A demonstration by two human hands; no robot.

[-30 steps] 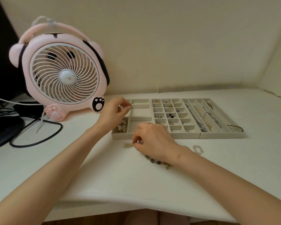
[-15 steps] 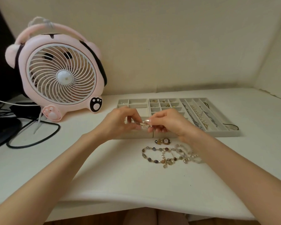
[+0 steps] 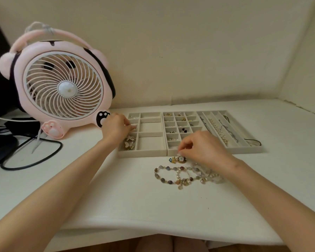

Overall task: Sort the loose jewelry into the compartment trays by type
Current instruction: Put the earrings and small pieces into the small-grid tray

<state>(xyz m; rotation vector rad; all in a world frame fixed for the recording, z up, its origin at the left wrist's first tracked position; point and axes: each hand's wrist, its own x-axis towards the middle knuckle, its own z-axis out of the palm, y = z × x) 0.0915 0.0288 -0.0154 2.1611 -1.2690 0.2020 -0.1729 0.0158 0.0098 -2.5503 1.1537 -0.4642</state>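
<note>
White worktop (image 3: pixel 131 200) runs wall to wall in a cream-painted nook, its front edge curving across the bottom of the view. At far left, black cables (image 3: pixel 32 167) loop beside a pink animal-faced fan (image 3: pixel 62 91) that stands against the back wall (image 3: pixel 189 51). The left hand (image 3: pixel 116 127) hovers over the left column of the left tray (image 3: pixel 149 154), its fingertips drawn together; I cannot tell whether they pinch anything. Gold and white brooches (image 3: pixel 129 143) fill that tray's front-left compartment. The middle tray (image 3: pixel 180 124), touching the first, is a grid of small cells with tiny pieces in several. The right hand (image 3: pixel 202 148) curls at its front rim, thumb and forefinger close above a gold charm (image 3: pixel 177 159) loose on the worktop; contact is unclear. Beaded bracelets (image 3: pixel 180 176) lie tangled just in front. The right tray (image 3: pixel 244 149) has long slots, one holding a pearl strand (image 3: pixel 217 130).
</note>
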